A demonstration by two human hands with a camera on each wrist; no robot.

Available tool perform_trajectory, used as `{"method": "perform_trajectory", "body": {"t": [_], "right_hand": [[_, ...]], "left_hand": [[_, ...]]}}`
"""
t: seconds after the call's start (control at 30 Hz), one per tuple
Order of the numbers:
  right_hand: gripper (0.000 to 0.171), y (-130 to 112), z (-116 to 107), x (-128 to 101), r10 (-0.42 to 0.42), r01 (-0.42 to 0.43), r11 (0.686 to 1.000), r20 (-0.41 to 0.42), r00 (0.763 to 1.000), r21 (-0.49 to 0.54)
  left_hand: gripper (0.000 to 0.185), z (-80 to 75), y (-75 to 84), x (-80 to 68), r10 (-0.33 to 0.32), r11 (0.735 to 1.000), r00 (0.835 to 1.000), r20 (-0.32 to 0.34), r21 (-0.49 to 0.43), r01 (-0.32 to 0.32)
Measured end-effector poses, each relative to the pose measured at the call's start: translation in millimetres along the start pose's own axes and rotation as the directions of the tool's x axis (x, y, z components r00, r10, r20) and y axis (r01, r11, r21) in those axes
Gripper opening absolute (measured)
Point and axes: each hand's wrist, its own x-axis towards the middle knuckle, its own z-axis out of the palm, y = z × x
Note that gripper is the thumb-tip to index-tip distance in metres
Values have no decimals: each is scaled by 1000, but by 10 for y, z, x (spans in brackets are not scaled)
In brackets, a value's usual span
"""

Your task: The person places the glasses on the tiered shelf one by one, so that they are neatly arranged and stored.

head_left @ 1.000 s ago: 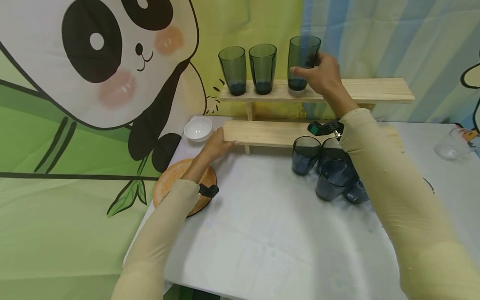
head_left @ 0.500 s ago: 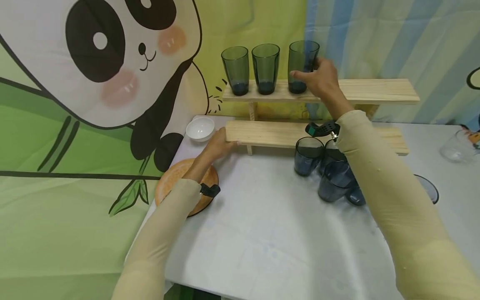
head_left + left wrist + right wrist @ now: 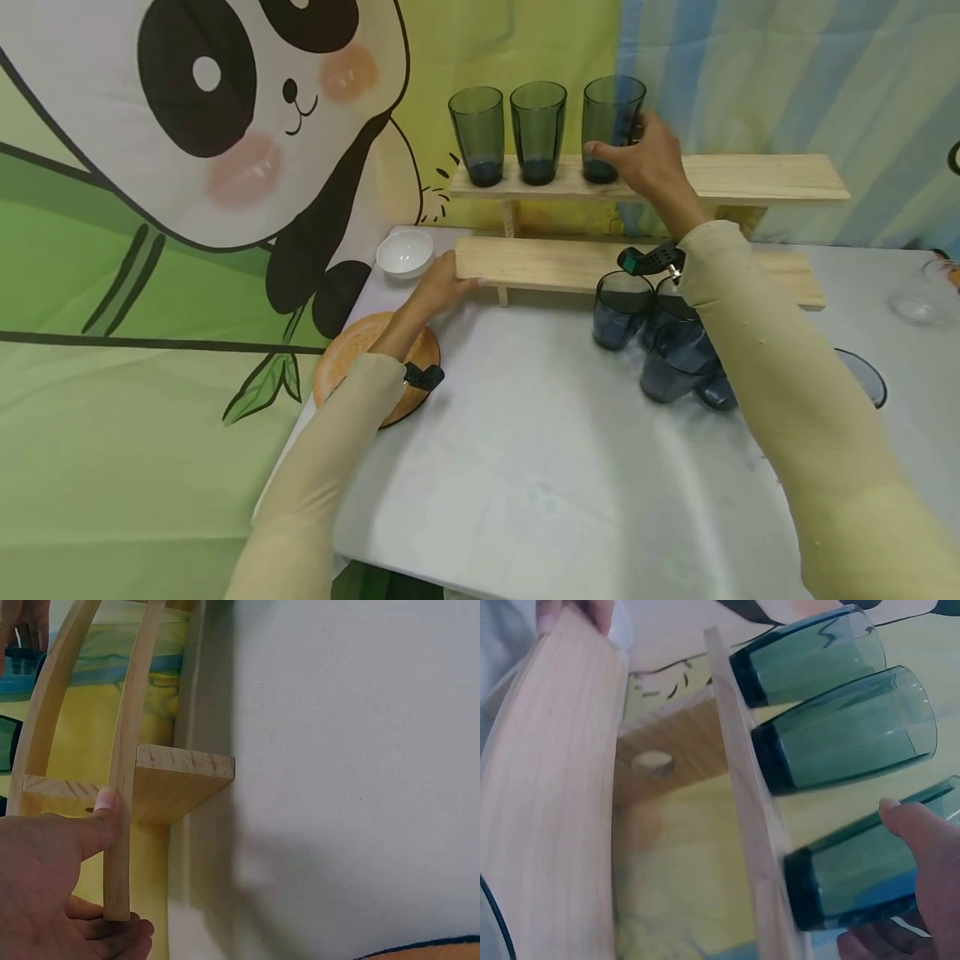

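Right hand: your right hand (image 3: 651,162) curls around the third green glass (image 3: 611,127), a tall smooth tumbler standing upright on the upper shelf (image 3: 757,177), right of two similar glasses (image 3: 507,133).
Left hand: your left hand (image 3: 438,289) grips the left end of the lower shelf (image 3: 540,262), pale raw wood.
Surface: white table (image 3: 540,467), with blue glasses (image 3: 656,337) near the shelf.
Room: panda cloth (image 3: 195,142) on the left.

The right arm (image 3: 757,350) is hiding parts of the cups (image 3: 667,350) clustered on the table, so their number is staying unclear. A clear glass (image 3: 926,292) is running off the head view's right edge. The dark dish (image 3: 866,375) is showing only partly behind the sleeve.
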Motion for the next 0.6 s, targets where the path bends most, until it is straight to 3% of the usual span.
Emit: {"method": "perform_trajectory", "body": {"t": [0.2,0.4,0.5,0.6], "right_hand": [[106,85,-255,-147,-49,74,983,149,988,-166],[91,383,-806,-455,-111,205,934,307,945,-293],[82,684,-1061,-715,-140,240,923,318,938,-300],[75,1009,-1237,-1015,-139,228,921,282,949,-315]], "left_hand": [[69,4,-19,-80,-42,999,999,27,26,41],[69,-44,-44,-71,-43,999,999,30,29,42],[71,-41,-42,-47,-41,999,999,35,35,40],[71,-43,-39,-30,-44,999,998,44,30,43]]}}
